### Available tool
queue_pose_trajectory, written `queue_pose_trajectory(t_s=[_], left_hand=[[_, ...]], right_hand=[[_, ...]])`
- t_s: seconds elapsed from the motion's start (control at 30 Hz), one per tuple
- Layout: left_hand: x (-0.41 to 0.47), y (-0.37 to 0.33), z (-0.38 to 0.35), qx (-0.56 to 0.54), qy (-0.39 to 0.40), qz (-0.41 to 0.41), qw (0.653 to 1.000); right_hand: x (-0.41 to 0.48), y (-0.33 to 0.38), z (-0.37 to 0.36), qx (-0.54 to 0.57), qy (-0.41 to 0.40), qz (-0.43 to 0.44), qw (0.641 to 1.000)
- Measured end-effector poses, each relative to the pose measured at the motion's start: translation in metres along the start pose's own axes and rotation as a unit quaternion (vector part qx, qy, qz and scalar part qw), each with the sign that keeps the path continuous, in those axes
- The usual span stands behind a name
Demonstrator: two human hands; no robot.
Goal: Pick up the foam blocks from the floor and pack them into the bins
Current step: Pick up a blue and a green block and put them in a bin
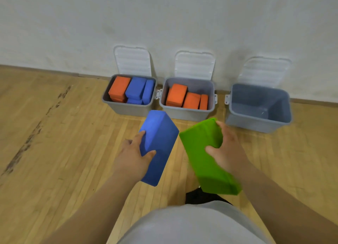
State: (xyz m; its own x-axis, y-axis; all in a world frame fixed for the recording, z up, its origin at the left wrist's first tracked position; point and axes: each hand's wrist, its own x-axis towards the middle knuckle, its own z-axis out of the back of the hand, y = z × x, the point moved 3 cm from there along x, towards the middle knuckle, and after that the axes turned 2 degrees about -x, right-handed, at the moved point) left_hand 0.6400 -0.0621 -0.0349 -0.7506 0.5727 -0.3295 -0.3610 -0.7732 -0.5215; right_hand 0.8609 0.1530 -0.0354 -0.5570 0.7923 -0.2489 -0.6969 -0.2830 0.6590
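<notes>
While you stand before three grey bins (259, 114) along the wall, your left hand (134, 155) grips the blue block (161, 145) by its left edge, thumb on top. Your right hand (228, 150) clasps the green block (204, 152) along its right side, both held above the floor.

A pale wall (164, 15) fills the top of the view, plain but for faint smudges. A thin wooden skirting (45, 71) runs along its foot and meets a floor (54, 161) of light wooden strips. Dark scuffs (31, 139) streak the floor on the left, in a broken line slanting toward the wall (the boards elsewhere look cleaner). Grey cloth (192, 225), a person's top, bulges at the bottom edge. Just beyond it lies a small black shape (197, 197), too little showing to tell what.
</notes>
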Motion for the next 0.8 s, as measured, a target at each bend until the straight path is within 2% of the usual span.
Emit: queue_pose_trajectory(t_s=[0.17, 0.33, 0.63, 0.8], left_hand=[[0.049, -0.083, -0.017, -0.021, -0.023, -0.006, 0.999], [0.101, -0.133, -0.029, -0.007, -0.009, -0.016, 1.0], [0.258, -0.186, -0.037, -0.004, 0.028, -0.055, 0.998], [0.372, -0.215, -0.023, 0.012, 0.065, -0.074, 0.995]], right_hand=[[0.081, -0.016, 0.063, -0.01, 0.015, 0.009, 1.0], [0.144, -0.026, 0.094, -0.002, 0.006, -0.009, 1.0], [0.259, -0.034, 0.104, -0.023, -0.033, -0.095, 0.995], [0.346, -0.02, 0.108, 0.006, -0.069, -0.149, 0.986]])
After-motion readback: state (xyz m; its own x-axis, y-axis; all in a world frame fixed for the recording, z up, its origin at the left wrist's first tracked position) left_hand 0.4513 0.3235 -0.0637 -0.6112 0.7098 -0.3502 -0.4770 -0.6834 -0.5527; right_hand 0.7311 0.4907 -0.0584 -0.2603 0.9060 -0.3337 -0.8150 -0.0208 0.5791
